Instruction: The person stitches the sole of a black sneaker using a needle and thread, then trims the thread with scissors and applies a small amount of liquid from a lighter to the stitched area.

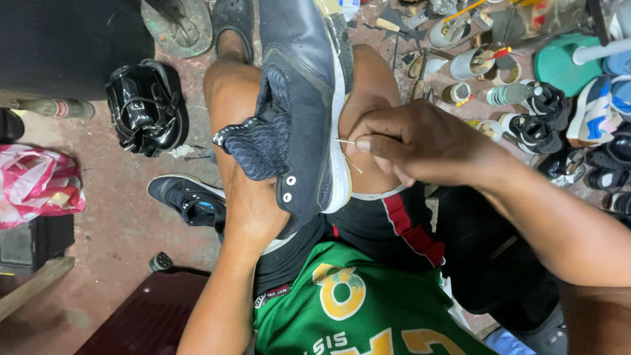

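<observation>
1. The left hand (253, 213) is clamping the dark sneaker (302, 105) on the knees, steadying it.
2. The right hand (411, 141) is pinching a needle (343, 141) at the white sole edge, grip closed tight.

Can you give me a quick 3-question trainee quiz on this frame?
1. True or false: the right hand pinches a needle at the white sole edge of the dark sneaker.
2. Where is the left hand? A) on the black bag B) under the sneaker, at its heel C) on the floor
3. What lies on the floor left of the knee?

Key: 1 true; 2 B; 3 a second dark sneaker.
</observation>
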